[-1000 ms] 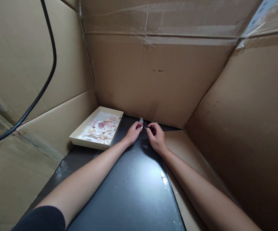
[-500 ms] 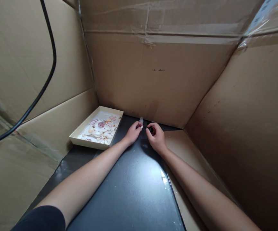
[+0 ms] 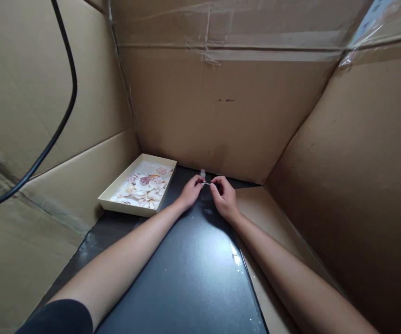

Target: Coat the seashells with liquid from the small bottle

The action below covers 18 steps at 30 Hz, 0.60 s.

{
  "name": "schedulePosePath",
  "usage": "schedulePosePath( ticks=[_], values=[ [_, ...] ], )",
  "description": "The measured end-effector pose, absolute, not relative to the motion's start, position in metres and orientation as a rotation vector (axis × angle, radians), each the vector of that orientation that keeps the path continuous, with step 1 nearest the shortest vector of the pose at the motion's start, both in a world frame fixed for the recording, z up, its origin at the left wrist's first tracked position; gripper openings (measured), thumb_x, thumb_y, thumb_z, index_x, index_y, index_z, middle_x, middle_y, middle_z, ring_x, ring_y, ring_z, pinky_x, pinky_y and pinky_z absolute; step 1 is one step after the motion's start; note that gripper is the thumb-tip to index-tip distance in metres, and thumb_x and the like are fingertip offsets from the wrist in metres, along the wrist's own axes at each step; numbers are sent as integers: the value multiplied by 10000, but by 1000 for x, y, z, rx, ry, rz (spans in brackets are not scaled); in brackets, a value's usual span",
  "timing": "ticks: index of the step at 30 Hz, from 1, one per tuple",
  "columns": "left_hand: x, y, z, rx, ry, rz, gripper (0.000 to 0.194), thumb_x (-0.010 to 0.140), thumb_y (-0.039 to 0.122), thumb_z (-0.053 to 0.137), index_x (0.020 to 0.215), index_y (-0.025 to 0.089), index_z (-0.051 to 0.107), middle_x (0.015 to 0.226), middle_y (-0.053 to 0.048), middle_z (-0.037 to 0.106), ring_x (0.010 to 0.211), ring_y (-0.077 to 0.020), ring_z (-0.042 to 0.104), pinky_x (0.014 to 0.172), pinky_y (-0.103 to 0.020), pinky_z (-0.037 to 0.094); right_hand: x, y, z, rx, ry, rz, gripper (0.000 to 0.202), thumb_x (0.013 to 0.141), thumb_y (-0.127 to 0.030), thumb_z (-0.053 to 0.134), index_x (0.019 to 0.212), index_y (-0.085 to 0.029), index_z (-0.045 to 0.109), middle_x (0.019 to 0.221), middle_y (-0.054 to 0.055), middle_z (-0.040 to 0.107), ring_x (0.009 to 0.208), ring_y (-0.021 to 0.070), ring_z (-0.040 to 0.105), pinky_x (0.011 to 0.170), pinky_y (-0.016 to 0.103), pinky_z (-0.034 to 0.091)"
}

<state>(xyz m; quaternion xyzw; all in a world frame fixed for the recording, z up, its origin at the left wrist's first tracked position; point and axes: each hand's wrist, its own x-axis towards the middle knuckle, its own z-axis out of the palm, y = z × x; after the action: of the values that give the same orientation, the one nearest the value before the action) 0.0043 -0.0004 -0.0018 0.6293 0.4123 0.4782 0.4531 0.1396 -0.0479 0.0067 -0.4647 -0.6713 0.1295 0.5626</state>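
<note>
My left hand is closed in a pinch at the far end of the table, on a small white piece mostly hidden by the fingertips. Across from it, my right hand pinches a thin pale stick-like thing that spans the gap between both sets of fingertips. Its exact kind is too small to tell. Just behind the left fingertips a small clear bottle stands upright near the back wall. Left of my hands, a cream tray holds many shells, white and purple.
Cardboard walls enclose the dark table at the back and both sides. A flat cardboard piece lies along the right under my right forearm. A black cable hangs at the upper left.
The thin pale thing now shows between the two hands' fingertips, where a small gap was before. The dark thing in my right fingers is less visible. The view has shifted slightly.
</note>
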Motion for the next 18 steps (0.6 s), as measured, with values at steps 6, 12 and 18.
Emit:
schedulePosePath(
  ticks=[6, 12, 18],
  values=[
    [4, -1, -1, 1548, 1011, 1170, 72, 781, 181, 490, 815, 176, 552, 655, 28, 522, 656, -111, 495, 662, -219, 411, 139, -48, 7, -1101, -1585, 298, 130, 853, -297, 496, 917, -196, 548, 826, 15, 576, 638, 126, 478, 601, 254, 396],
    [5, -2, -1, 1539, 1002, 1186, 76, 792, 192, 500, 839, 172, 557, 665, 24, 518, 643, -108, 485, 645, -218, 412, 140, -47, 6, -1099, -1591, 273, 125, 847, -292, 498, 911, -198, 550, 836, 18, 573, 643, 128, 477, 602, 253, 398],
    [5, -2, -1, 1544, 994, 1193, 107, 791, 180, 504, 873, 169, 572, 675, 21, 518, 647, -109, 490, 629, -212, 414, 140, -47, 6, -1102, -1598, 281, 129, 859, -304, 493, 913, -199, 547, 840, 18, 577, 639, 127, 479, 603, 251, 401]
  ],
)
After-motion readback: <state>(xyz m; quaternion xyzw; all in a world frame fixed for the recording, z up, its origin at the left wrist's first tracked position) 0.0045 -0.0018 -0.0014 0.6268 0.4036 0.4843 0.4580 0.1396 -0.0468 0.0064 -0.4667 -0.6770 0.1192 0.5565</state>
